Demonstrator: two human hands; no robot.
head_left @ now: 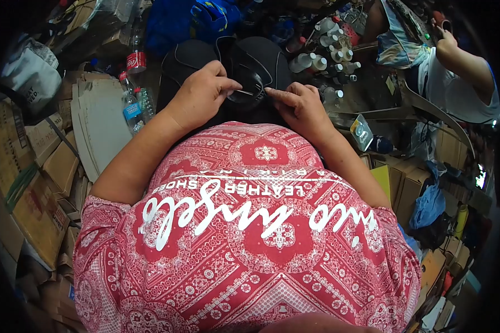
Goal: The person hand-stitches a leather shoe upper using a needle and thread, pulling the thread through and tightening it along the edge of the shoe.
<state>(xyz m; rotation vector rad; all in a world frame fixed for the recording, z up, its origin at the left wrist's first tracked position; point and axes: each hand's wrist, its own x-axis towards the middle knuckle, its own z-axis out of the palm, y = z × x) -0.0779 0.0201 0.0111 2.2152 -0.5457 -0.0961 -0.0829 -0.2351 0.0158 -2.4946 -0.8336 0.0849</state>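
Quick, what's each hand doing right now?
Left hand: closed, pinching a thin pale stick-like thing.
Right hand: fingertips at the shiny black item; whether gripping, can't tell.

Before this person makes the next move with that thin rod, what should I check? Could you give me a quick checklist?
1. Rod gripped: ok, the fingers of the left hand pinch it.
2. Right hand close by: ok, its fingertips are at the side of the glossy black piece.
3. Rod's tip touching the black piece: cannot tell, too small and dark.
4. Black piece held firmly: cannot tell, its support is hidden.
5. Bottles away from both hands: ok, they are off to the sides.
6. Other person's hand out of the way: ok, well off to the right.
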